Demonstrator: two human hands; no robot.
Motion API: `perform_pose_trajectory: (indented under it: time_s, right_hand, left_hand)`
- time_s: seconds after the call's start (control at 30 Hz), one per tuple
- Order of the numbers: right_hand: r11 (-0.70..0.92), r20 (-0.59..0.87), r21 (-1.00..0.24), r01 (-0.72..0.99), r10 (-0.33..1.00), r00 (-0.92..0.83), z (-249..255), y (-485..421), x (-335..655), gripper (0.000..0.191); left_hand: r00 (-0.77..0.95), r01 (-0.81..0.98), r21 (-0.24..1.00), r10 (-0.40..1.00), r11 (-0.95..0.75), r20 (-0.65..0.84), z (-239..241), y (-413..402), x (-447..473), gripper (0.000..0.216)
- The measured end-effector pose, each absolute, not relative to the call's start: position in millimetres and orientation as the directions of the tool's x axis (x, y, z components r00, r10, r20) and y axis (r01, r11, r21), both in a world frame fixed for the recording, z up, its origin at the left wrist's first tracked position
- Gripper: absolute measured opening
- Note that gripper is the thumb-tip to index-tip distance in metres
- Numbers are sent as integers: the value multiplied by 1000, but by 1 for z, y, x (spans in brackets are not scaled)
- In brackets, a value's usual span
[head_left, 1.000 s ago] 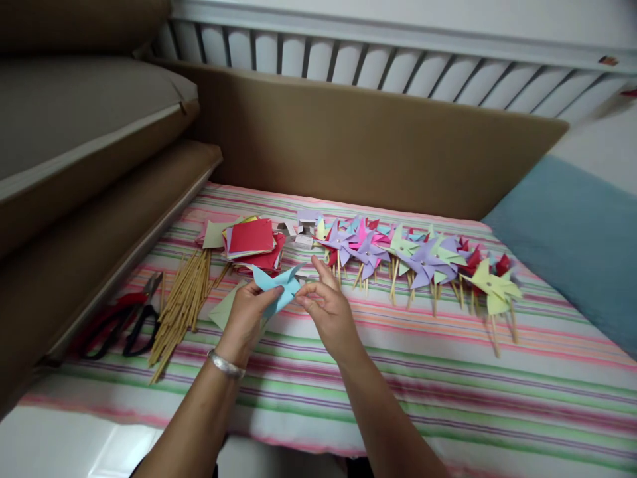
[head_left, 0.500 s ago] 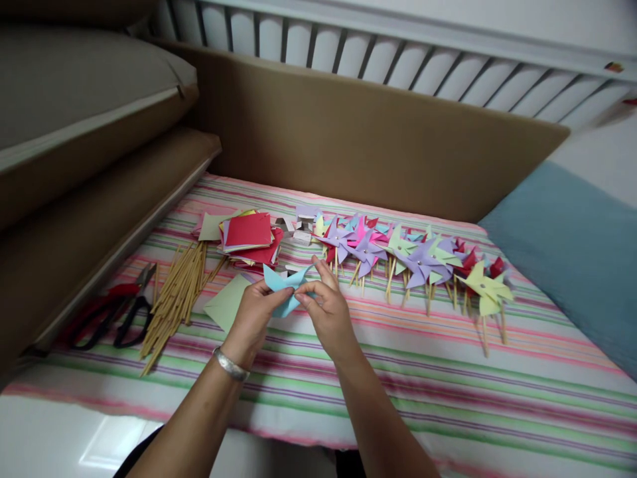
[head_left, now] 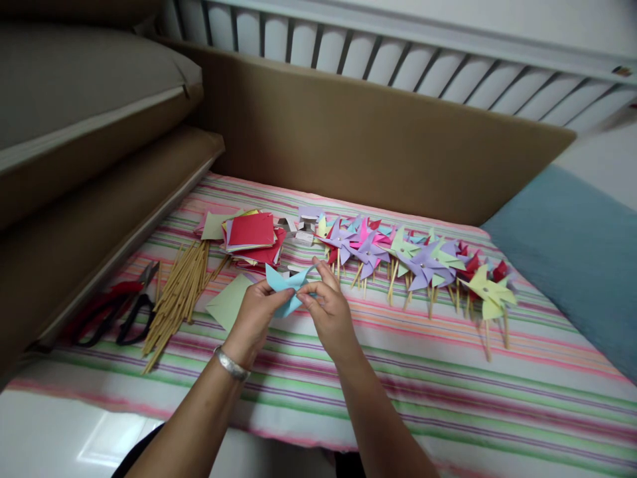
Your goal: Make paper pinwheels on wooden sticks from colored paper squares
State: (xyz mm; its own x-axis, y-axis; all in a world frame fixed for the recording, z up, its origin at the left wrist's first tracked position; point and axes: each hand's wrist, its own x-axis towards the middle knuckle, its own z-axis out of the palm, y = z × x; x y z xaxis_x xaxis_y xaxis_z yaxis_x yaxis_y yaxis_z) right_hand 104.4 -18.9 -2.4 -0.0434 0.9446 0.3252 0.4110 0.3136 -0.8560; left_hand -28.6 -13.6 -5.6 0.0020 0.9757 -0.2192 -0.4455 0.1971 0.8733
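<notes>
Since the earlier frames, the right hand [head_left: 329, 312] has drawn its spread fingers in to meet the left hand [head_left: 255, 313] at the centre of the light-blue folded paper pinwheel [head_left: 284, 284]. Both grips are closed on this pinwheel in a thumb-and-forefinger pinch. It is held just above the striped pink-and-green sheet [head_left: 448, 372], in front of the stack of coloured paper squares topped by a red sheet [head_left: 250, 234].

- **Left of the stack:** a bundle of thin wooden sticks [head_left: 180, 297], then red-and-black-handled scissors [head_left: 117, 312].
- **Right of the stack:** a row of finished paper pinwheels on sticks [head_left: 413, 260].
- **Between the stack and the left hand:** a pale-green paper square [head_left: 227, 302].

The fingertips cover the pinwheel's centre, so it cannot be told whether a pin is there. As a judgement, the folded tips are best kept squarely overlapped at the centre and pinched lightly, so the vanes stay curved rather than creased.
</notes>
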Motion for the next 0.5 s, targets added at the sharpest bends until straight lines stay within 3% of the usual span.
perform_pose_trajectory:
  time_s: [0.5]
  right_hand:
    - [155,165,-930,335,986,1,2,-19,103,7]
  left_hand:
    - [30,-425,882,977,202,-209,-4,-14,-28,19]
